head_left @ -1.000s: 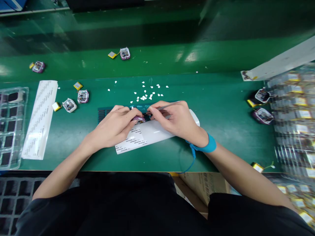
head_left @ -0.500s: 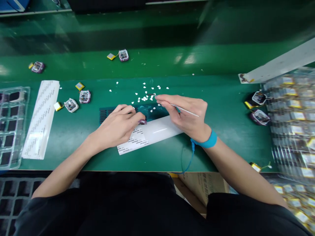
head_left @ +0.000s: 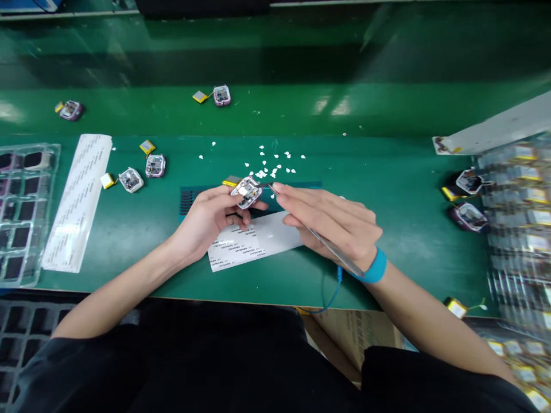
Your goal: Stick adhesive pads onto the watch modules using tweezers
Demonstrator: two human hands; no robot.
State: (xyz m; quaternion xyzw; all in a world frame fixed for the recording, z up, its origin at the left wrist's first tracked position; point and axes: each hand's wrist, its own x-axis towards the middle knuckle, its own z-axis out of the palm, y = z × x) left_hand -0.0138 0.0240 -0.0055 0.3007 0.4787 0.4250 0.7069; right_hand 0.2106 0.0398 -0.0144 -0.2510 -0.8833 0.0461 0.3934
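Observation:
My left hand (head_left: 206, 221) is closed on a small open watch-like device (head_left: 247, 192), its circuit board facing up. A yellow-edged battery (head_left: 231, 180) sits by the device's far left corner. My right hand (head_left: 338, 221) pinches metal tweezers (head_left: 329, 245), whose handle slants back toward the wrist. Between the tweezer tips and the device's right edge shows a thin dark strip; whether it touches the board I cannot tell. Beneath both hands lie a white printed sheet (head_left: 235, 249) and a dark teal slotted mat (head_left: 186, 202). Small white tear-shaped stickers (head_left: 261, 174) are scattered just beyond.
Several open devices with batteries, such as this one (head_left: 131, 180), lie left and far back. Another printed sheet (head_left: 77, 201) and a clear tray (head_left: 28, 229) stand left. Stacked trays of batteries (head_left: 523, 218) rise on the right. A blue wrist strap's cord (head_left: 331, 298) hangs near the table edge.
My left hand has turned over and lifted the device, so its board now shows. My right hand has come nearer to me, bringing the tweezers and dark strip to the device's edge.

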